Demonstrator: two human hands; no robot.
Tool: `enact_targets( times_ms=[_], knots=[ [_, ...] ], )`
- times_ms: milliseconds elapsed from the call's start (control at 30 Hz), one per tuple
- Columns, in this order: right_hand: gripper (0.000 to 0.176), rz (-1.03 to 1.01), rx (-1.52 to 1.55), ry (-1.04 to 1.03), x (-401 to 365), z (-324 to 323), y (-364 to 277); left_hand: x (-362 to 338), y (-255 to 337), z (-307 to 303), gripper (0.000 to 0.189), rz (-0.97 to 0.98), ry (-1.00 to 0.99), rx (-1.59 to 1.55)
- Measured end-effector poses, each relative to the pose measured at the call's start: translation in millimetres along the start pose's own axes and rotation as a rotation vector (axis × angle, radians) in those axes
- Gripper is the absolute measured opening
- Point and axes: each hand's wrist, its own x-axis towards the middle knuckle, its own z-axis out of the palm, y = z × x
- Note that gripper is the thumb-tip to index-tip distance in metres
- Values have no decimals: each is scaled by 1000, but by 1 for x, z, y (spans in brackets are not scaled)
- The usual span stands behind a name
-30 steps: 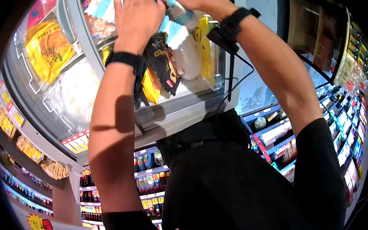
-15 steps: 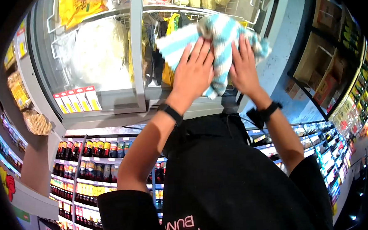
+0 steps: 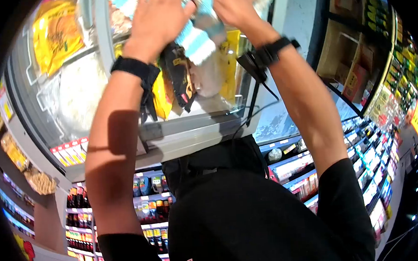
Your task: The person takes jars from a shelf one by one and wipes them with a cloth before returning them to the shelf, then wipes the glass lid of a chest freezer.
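A blue-and-white striped cloth (image 3: 196, 43) lies bunched on the glass top of a freezer chest (image 3: 181, 136), partly cut off by the upper edge. My left hand (image 3: 159, 17) is open, palm down at the cloth's left side, its thumb apart from the fingers. On the cloth's right side, my right hand (image 3: 234, 5) rests open, its fingertips out of view. Both wrists wear black bands. Under the glass are a yellow bag (image 3: 57, 37), a black packet (image 3: 177, 75) and a whitish bagged mass (image 3: 82, 94).
Price tags (image 3: 70, 152) line the chest's front left corner. Bottle shelves (image 3: 151, 204) stand below. Cardboard boxes (image 3: 351, 52) sit on a rack at right. A thin black cable (image 3: 264, 107) hangs near my right wrist. Bagged goods (image 3: 41, 182) hang at left.
The view has tilted and shifted, so my hands and the cloth now sit higher in the picture. Both arms reach farther forward across the glass, the cloth moving with the hands.
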Motion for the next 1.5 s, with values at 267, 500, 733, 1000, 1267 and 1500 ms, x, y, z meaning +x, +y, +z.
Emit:
enact_targets(
  times_ms=[267, 500, 733, 1000, 1267, 1500],
  knots=[
    [69, -38, 42, 101, 34, -2, 16, 51, -10, 16, 53, -80, 9, 90],
    [63, 52, 151, 29, -115, -15, -43, -89, 46, 16, 46, 68, -56, 108],
    [65, 116, 204, -225, -184, -32, -70, -189, 41, 4, 61, 6, -266, -55],
    [64, -42, 190, -34, -5, 0, -66, -48, -25, -6, 52, -97, 113, 61],
    [72, -179, 45, -153, -112, -11, -137, -183, 32, -1, 37, -217, 148, -64],
    [69, -312, 357, -545, -200, -42, -188, -319, 56, -29, 23, -280, -45, -304]
  ],
)
